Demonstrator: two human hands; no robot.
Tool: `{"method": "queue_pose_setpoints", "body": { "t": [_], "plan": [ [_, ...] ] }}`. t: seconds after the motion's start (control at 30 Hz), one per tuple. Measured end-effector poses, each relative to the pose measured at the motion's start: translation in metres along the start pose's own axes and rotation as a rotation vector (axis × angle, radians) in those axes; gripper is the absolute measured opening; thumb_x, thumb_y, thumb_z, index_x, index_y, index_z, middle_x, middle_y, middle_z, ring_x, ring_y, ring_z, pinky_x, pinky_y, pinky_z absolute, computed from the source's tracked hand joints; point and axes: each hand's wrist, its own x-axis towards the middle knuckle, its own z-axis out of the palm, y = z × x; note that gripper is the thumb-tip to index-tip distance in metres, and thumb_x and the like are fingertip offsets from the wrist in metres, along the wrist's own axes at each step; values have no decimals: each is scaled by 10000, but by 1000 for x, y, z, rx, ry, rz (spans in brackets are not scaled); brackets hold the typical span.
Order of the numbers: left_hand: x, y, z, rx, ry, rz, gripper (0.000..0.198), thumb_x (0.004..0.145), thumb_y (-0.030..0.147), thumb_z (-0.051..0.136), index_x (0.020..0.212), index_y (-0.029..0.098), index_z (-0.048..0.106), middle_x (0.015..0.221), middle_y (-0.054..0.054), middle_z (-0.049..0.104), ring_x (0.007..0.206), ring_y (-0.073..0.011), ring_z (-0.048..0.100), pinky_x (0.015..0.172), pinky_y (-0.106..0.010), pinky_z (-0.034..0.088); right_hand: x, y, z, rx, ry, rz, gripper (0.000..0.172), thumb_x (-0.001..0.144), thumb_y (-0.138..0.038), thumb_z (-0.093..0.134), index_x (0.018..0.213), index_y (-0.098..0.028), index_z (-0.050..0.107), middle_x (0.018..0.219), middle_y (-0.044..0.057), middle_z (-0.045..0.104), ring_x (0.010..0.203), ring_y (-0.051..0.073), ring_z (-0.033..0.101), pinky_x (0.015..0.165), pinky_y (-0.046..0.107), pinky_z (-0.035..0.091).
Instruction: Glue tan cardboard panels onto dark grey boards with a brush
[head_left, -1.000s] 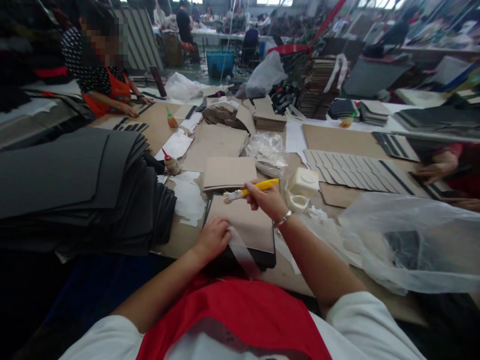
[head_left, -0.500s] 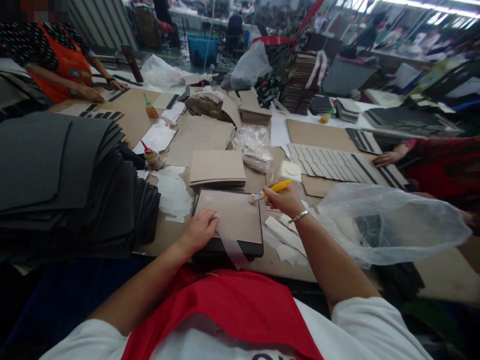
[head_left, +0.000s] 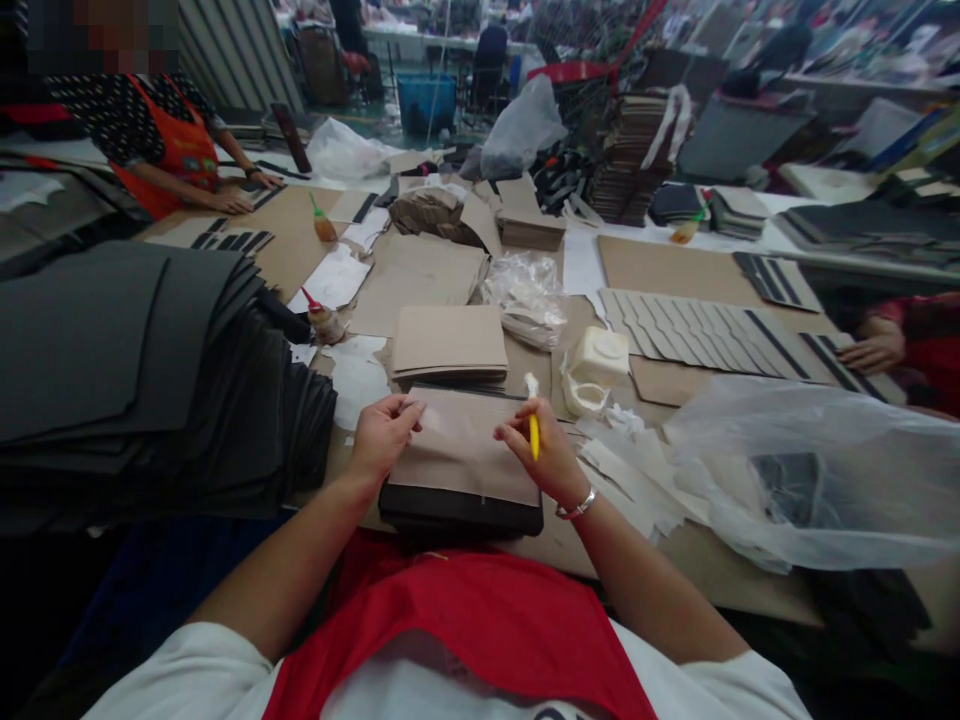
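Note:
My left hand (head_left: 384,432) pinches one end of a thin translucent strip (head_left: 450,425) at the upper left of a tan board (head_left: 457,475). The strip stretches across the board toward my right hand (head_left: 551,455). A yellow-handled brush (head_left: 535,438) is tucked in that right hand, bristles pointing away from me. Its thumb and forefinger come together near the strip's right end; whether they grip it, I cannot tell. Under the tan board lies a black panel or stack (head_left: 461,512), its front edge showing.
Dark grey sheets (head_left: 82,340) are piled high at left. Beyond my hands sit stacked tan boards (head_left: 450,340), a red-tipped glue bottle (head_left: 324,320) and a cut-open white jug (head_left: 600,355). A clear plastic bag (head_left: 817,470) lies at right. Co-workers' hands (head_left: 874,345) rest on the table's sides.
My right hand has turned the brush, bristles now away from me, and moved to the board's right side. My left hand has moved up-left, and the strip now lies across the board.

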Motion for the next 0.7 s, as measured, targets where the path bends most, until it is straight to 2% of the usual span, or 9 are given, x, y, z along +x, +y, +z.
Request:
{"method": "queue_pose_setpoints", "body": {
  "t": [0.1,0.2,0.3,0.4,0.5,0.6,0.7],
  "plan": [
    [-7,6,8,147,-121,89,258,753,401,574,680,158,619,550,27,555,471,-73,445,460,-191,338,9,-7,9,-106,24,-136,381,739,-368,647,987,-228,394,1030,79,623,918,187,619,810,343,475],
    [-9,11,12,123,-221,115,287,770,423,552,677,160,619,568,17,566,477,-76,452,468,-193,349,17,-11,15,-244,-47,-207,284,763,-342,611,955,-220,440,923,54,615,815,175,608,748,311,469],
    [3,2,6,15,-181,0,308,743,452,567,684,152,602,586,3,585,452,-78,455,452,-200,352,22,-1,7,-282,-82,-136,162,811,-311,533,913,-219,445,787,14,596,664,141,579,644,267,447],
    [20,-16,-3,10,-152,-98,318,734,467,547,691,155,592,574,3,586,435,-91,455,431,-209,331,24,17,-8,-356,1,-40,163,807,-318,529,903,-215,448,753,16,594,616,146,570,593,259,422],
    [33,-26,-5,315,-108,-6,325,756,448,516,610,164,576,512,17,538,466,-104,455,473,-221,311,30,36,-13,-499,116,16,185,800,-324,536,919,-203,463,740,33,599,618,172,575,577,270,401],
    [42,-26,-3,616,-29,119,318,755,412,523,554,170,574,532,6,547,556,-125,488,543,-238,303,39,49,-7,-612,168,6,204,806,-334,530,943,-192,478,724,42,594,617,187,570,570,278,385],
    [49,-24,-1,712,-13,92,304,749,399,526,550,176,580,560,-8,574,577,-135,498,554,-248,295,45,55,1,-691,188,-1,219,823,-349,507,968,-186,485,721,48,592,622,199,562,567,286,372]
  ]
}}
